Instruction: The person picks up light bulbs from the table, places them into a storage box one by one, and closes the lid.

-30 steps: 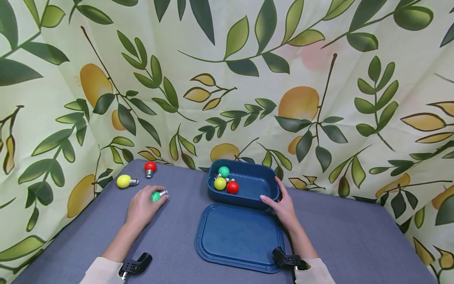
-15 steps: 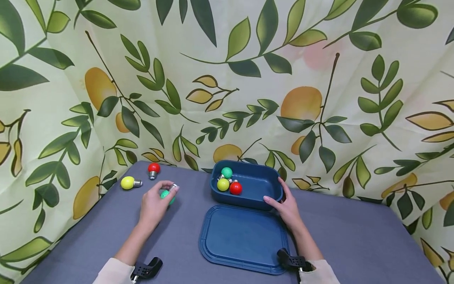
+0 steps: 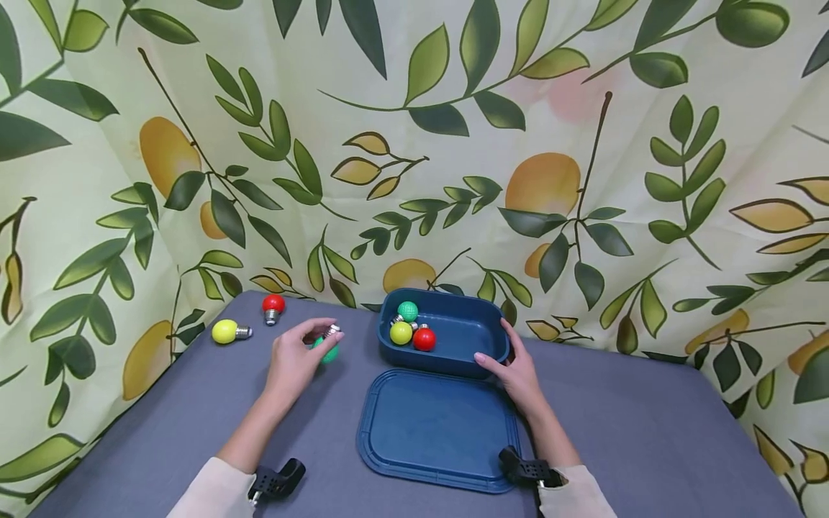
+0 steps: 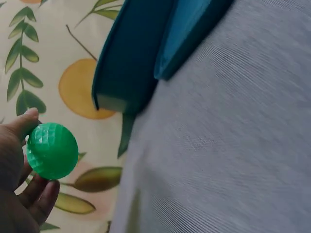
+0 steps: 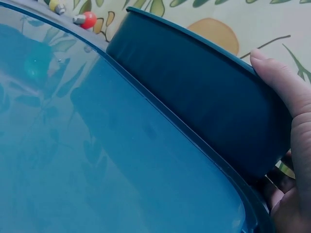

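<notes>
My left hand (image 3: 293, 361) pinches a green light bulb (image 3: 329, 353) by its metal base, above the table left of a dark blue plastic box (image 3: 463, 334). In the left wrist view the green globe points towards the camera, and fingertips hide most of its base. At the box's right end, my right hand (image 3: 518, 378) grips the wall, its thumb on the near rim. Inside the box's left part lie a green bulb (image 3: 407, 311), a yellow bulb (image 3: 401, 333) and a red bulb (image 3: 424, 339).
A blue lid (image 3: 440, 432) lies flat in front of the box. Another red bulb (image 3: 273, 303) and another yellow bulb (image 3: 226, 331) lie at the table's back left. Behind the table (image 3: 635, 432) hangs a leaf-patterned cloth (image 3: 363, 244).
My left hand has lifted the green bulb and carried it right towards the box. The bulb has turned so its globe now hangs below the base. My right hand keeps its hold.
</notes>
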The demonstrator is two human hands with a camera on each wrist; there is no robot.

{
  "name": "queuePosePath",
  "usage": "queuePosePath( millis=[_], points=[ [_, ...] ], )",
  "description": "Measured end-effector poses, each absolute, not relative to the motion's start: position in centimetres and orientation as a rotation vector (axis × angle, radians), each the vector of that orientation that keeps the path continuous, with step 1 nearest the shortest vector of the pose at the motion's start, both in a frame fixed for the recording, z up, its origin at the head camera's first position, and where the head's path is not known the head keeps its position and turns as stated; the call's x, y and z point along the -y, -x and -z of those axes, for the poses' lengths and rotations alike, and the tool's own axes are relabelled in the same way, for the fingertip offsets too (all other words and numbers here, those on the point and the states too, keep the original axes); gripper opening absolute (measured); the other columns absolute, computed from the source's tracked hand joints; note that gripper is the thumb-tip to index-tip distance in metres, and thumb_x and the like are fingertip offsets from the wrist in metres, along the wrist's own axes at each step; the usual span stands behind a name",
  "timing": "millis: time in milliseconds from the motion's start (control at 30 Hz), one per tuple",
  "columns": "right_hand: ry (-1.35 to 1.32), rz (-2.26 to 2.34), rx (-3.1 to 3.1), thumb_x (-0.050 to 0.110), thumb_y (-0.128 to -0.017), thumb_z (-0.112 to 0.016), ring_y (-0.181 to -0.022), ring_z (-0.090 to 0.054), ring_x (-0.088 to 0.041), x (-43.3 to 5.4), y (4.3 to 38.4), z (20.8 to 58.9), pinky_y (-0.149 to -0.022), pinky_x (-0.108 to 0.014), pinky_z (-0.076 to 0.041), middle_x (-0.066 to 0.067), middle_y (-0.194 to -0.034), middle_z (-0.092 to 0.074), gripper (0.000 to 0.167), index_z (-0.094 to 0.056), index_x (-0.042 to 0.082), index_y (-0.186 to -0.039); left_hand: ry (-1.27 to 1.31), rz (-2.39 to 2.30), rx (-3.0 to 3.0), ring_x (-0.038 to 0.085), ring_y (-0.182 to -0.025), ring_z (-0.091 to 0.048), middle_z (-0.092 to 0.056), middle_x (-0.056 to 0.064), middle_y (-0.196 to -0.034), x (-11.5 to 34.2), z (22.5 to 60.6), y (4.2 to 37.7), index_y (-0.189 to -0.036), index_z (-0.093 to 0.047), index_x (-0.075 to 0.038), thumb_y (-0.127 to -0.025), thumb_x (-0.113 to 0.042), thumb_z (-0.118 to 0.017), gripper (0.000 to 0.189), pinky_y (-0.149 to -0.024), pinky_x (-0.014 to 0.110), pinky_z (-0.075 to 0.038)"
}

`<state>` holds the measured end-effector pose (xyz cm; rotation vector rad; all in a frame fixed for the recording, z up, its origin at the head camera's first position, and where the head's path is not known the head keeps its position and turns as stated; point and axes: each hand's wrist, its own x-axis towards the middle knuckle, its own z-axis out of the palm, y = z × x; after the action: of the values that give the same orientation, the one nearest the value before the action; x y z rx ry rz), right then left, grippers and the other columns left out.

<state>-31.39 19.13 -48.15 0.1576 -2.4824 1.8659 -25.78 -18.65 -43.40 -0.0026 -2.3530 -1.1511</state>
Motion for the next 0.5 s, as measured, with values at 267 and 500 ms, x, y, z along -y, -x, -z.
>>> queuePosePath(
  millis=[267, 500],
  points=[
    [-0.156, -1.882, 2.463, 0.024, -0.091, -0.076, -0.150, -0.035, -0.037, -19.0, 31.4, 48.2, -0.120, -0.053, -0.033, -0.015, -0.169, -0.017, 0.089, -0.021, 0.030, -0.162, 0.087, 1.120, 2.338, 0.022, -0.091, -0.076, -0.078, 0.009, -0.103, 16.8, 41.5, 26.6, -0.123, -0.074, -0.015, -0.087, -0.022, -0.080, 0.037, -0.082, 0.040, -0.061],
    [-0.155, -1.866, 2.466, 0.025, -0.090, -0.076, -0.150, -0.036, -0.035, -19.1, 31.5, 48.3, -0.118, -0.052, -0.035, -0.015, -0.168, -0.021, 0.089, -0.023, 0.029, -0.161, 0.197, 1.176, 2.324, 0.023, -0.091, -0.077, -0.078, 0.011, -0.102, 15.1, 40.6, 27.9, -0.120, -0.075, -0.009, -0.088, -0.019, -0.079, 0.034, -0.083, 0.038, -0.062]
  ],
)
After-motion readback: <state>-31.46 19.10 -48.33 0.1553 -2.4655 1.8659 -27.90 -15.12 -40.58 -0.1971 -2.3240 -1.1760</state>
